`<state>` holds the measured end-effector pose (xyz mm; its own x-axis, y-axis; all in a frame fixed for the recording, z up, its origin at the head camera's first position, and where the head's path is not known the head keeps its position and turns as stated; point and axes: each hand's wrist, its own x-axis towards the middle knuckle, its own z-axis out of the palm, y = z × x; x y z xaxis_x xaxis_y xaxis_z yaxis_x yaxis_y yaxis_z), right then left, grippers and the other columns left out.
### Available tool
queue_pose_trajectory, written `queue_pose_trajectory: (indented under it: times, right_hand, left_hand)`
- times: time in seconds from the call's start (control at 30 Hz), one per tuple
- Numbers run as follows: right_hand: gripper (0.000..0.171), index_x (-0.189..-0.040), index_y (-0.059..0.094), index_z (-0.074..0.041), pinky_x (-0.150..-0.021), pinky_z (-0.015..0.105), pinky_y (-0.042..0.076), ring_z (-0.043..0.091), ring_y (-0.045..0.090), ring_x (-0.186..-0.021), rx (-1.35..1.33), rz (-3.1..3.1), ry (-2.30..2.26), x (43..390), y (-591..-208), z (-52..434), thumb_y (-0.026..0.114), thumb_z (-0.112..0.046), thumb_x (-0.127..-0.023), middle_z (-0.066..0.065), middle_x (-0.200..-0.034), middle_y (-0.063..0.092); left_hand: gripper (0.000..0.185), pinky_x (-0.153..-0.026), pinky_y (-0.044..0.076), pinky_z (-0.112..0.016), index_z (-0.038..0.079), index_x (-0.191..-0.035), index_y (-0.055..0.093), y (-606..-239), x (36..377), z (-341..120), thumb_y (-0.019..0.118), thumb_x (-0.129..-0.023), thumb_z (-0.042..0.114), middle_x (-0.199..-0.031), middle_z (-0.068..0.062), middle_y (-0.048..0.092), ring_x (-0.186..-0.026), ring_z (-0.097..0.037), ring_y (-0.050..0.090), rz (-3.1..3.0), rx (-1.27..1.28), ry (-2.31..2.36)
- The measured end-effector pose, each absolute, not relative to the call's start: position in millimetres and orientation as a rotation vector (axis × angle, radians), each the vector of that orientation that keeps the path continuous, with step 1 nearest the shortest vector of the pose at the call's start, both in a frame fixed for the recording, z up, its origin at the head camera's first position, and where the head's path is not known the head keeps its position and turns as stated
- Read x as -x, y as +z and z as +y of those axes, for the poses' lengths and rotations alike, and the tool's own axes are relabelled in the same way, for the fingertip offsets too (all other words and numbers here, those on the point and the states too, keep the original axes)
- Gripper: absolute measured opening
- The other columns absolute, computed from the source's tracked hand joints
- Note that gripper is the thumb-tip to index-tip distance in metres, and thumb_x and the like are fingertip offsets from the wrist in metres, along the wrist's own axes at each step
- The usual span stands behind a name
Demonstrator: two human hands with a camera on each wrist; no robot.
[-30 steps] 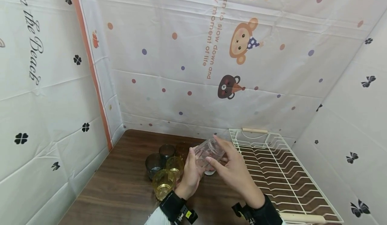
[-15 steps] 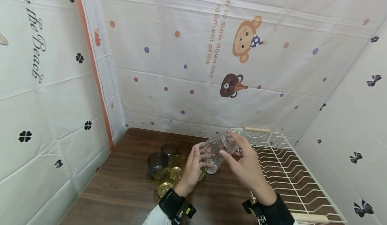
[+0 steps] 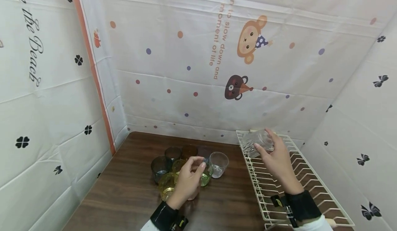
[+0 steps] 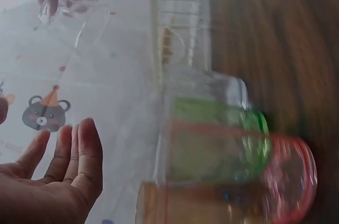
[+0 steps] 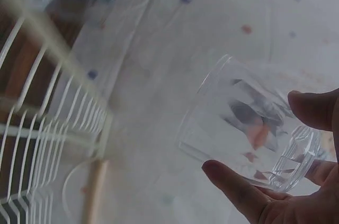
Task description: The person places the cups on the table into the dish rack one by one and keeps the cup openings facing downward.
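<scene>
Clear tumbler [image 3: 255, 144], one item: held in the air at 4 o'clock, seen over the far left corner of the rack, tilted on its side, mouth toward 9 o'clock, thick base by the palm; the right wrist view shows a gap between it and the wires. Clock read from the middle of the head view unless noted

Printed sheet [image 3: 161, 69]: white, dotted, at 12 o'clock, behind all else

Table [image 3: 114, 196]: dark wood grain, from 5 to 8 o'clock

Rack [image 3: 327, 189]: cream wire, at 4 o'clock

Right hand [image 3: 277, 160]: at 4 o'clock; clamped on the clear tumbler, thumb on one side, fingers on the other

Left hand [image 3: 187, 184]: at 6 o'clock, among the coloured glassware; fingers loosely curved, thumb and forefinger apart, grip vacant

Tumblers on the table, clock read from the left hand: two dark grey tumblers [image 3: 159, 169], 10 to 11; two yellow tumblers [image 3: 166, 187], 9 and 11; brown tumbler [image 3: 189, 151], 12; purplish tumbler [image 3: 204, 151], 1; standing transparent tumbler [image 3: 218, 163], upright, 2; green tumbler [image 3: 205, 178], just beside the hand, near 3. Pink tumbler [image 4: 294, 181]: at 4 o'clock in the left wrist view, overlapping the green

Wristbands [image 3: 302, 205]: black, one per wrist, at 5 and 6 o'clock
</scene>
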<state>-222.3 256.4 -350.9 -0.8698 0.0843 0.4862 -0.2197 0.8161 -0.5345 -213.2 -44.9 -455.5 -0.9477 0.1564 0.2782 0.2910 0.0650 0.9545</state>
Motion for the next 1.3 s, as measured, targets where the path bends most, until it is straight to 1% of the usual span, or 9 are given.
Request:
queue_pose_trajectory:
  times: [0.1,0.3,0.57,0.7,0.77,0.83,0.93,1.13,1.3]
  right_hand:
    - [0.075,-0.164,0.035,-0.002,-0.11,0.077,0.037,0.061,0.044,-0.14,-0.072,-2.542,0.792,232.5,-352.2,270.4,0.072,-0.022,-0.102,0.04,-0.156,0.042]
    - [0.075,-0.163,0.032,0.004,-0.11,0.077,0.037,0.062,0.043,-0.138,-0.034,-2.621,0.757,253.2,-359.5,291.2,0.07,-0.02,-0.103,0.044,-0.154,0.042]
    - [0.076,-0.163,0.029,0.007,-0.109,0.079,0.038,0.066,0.043,-0.134,0.036,-2.771,0.726,282.6,-377.4,308.8,0.067,-0.02,-0.103,0.048,-0.151,0.038]
    - [0.073,-0.16,0.035,0.008,-0.112,0.079,0.035,0.066,0.039,-0.139,0.004,-2.809,0.729,295.9,-388.3,313.5,0.069,-0.019,-0.102,0.047,-0.154,0.039]
    - [0.071,-0.159,0.037,0.007,-0.111,0.078,0.038,0.064,0.044,-0.137,-0.011,-2.82,0.737,301.6,-394.3,315.2,0.07,-0.019,-0.101,0.045,-0.154,0.041]
    - [0.071,-0.159,0.037,0.006,-0.106,0.074,0.045,0.06,0.056,-0.127,-0.015,-2.835,0.771,306.1,-400.3,316.5,0.07,-0.018,-0.101,0.045,-0.154,0.042]
    - [0.071,-0.159,0.036,0.006,-0.102,0.071,0.048,0.058,0.061,-0.12,-0.006,-2.842,0.79,312.5,-409.2,318.9,0.069,-0.016,-0.1,0.045,-0.152,0.044]
    - [0.069,-0.16,0.037,0.006,-0.105,0.072,0.046,0.062,0.049,-0.134,0.019,-2.847,0.729,327.0,-422.2,325.2,0.067,-0.016,-0.101,0.044,-0.152,0.044]
    - [0.071,-0.162,0.036,0.002,-0.099,0.069,0.048,0.062,0.053,-0.131,-0.011,-2.847,0.725,339.6,-427.2,332.0,0.067,-0.018,-0.102,0.044,-0.153,0.045]
  left_hand:
    - [0.034,-0.085,0.056,-0.022,0.011,-0.134,0.064,-457.8,210.2,-53.9,0.064,-0.108,0.033,-0.121,-0.008,0.07,-0.105,-0.011,0.067,-2.284,0.475,-1.938]
    - [0.032,-0.082,0.056,-0.023,0.014,-0.129,0.066,-452.8,204.9,-68.4,0.072,-0.103,0.032,-0.115,-0.008,0.065,-0.098,-0.013,0.062,-2.395,0.484,-1.689]
    - [0.036,-0.08,0.051,-0.027,0.017,-0.127,0.07,-447.0,196.9,-77.7,0.081,-0.095,0.031,-0.116,0.0,0.067,-0.104,-0.018,0.065,-2.532,0.355,-1.269]
    - [0.041,-0.083,0.054,-0.036,0.015,-0.127,0.071,-451.2,194.8,-81.3,0.085,-0.092,0.031,-0.117,-0.002,0.068,-0.11,-0.022,0.066,-2.563,0.342,-1.168]
    - [0.044,-0.085,0.054,-0.04,0.014,-0.128,0.07,-454.5,193.7,-83.6,0.086,-0.091,0.032,-0.119,-0.003,0.069,-0.111,-0.023,0.065,-2.587,0.322,-1.144]
    - [0.048,-0.087,0.053,-0.043,0.013,-0.129,0.07,-458.2,192.6,-85.6,0.087,-0.089,0.034,-0.12,-0.005,0.069,-0.112,-0.025,0.063,-2.619,0.291,-1.123]
    - [0.053,-0.088,0.052,-0.046,0.012,-0.132,0.069,-462.3,191.7,-87.3,0.088,-0.088,0.036,-0.123,-0.008,0.069,-0.111,-0.026,0.062,-2.66,0.255,-1.082]
    - [0.06,-0.088,0.05,-0.047,0.013,-0.135,0.068,-465.2,191.4,-86.2,0.091,-0.085,0.037,-0.127,-0.012,0.068,-0.109,-0.028,0.06,-2.702,0.255,-1.03]
    - [0.063,-0.089,0.048,-0.048,0.014,-0.137,0.067,-466.5,190.9,-84.7,0.092,-0.084,0.036,-0.127,-0.013,0.067,-0.106,-0.026,0.057,-2.723,0.252,-1.003]
